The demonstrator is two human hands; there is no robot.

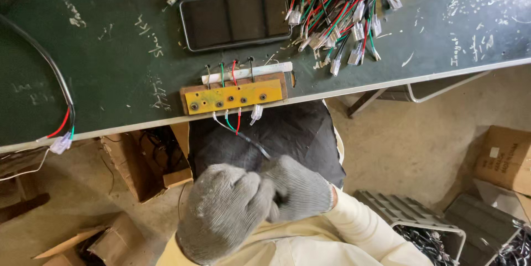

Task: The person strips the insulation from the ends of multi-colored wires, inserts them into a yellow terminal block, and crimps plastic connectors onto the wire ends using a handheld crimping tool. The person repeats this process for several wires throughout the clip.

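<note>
A broad dark-green table (pixel 110 50), chalk-scuffed, fills the far half. On its near edge sits a yellow drilled jig plate (pixel 233 97) on a wooden block. Near, both knit grey gloves meet: the left hand (pixel 224 210) is clenched, the right hand (pixel 298 188) pinches thin coloured wires (pixel 235 125) trailing from the jig.

A chalk-marked dark green desk (pixel 110 61) carries a phone (pixel 235 18) at 12 o'clock, a wire-harness pile (pixel 340 9) at 1 o'clock, and a yellow jig block (pixel 234 95) at its near edge.
</note>
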